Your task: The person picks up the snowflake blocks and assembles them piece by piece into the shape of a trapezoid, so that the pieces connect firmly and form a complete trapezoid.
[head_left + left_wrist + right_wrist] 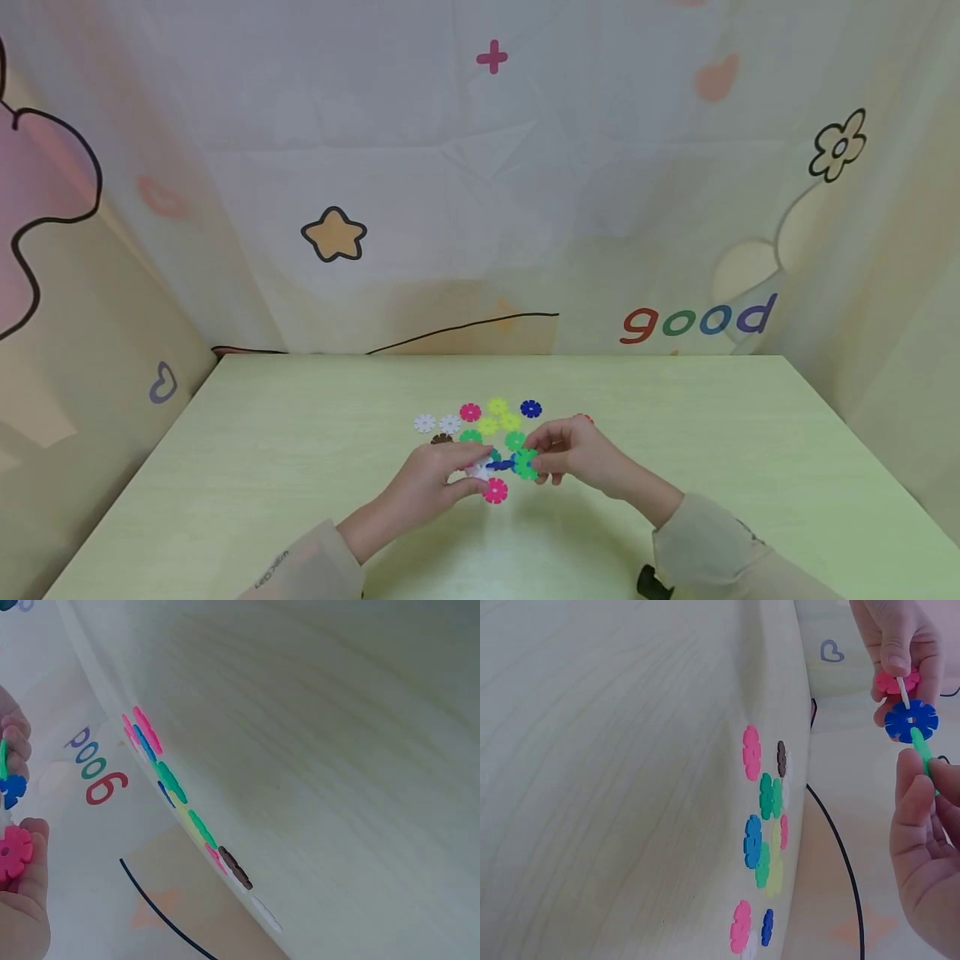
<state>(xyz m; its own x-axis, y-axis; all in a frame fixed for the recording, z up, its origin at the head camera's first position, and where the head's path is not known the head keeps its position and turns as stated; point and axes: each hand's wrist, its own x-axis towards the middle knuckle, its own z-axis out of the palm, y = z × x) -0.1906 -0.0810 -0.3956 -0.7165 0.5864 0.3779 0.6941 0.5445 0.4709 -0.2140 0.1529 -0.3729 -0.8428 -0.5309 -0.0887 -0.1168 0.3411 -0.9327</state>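
Observation:
Both hands are raised over the table, close together, working on notched plastic flower discs. My left hand [435, 475] grips a joined piece: a pink disc [15, 851], a white disc [903, 693] seen edge-on, and a blue disc [911, 721] slotted onto the white one. Thumb and fingers of my right hand [573, 454] pinch a green disc [527, 464]. Its edge meets the rim of the blue disc in the right wrist view. Fingers hide part of the pink and white discs.
Loose discs lie flat behind the hands: white [424, 423], brown [442, 438], pink [470, 412], yellow [497, 406], dark blue [531, 408] and several others. A printed curtain [420, 183] hangs at the table's [300, 433] back edge.

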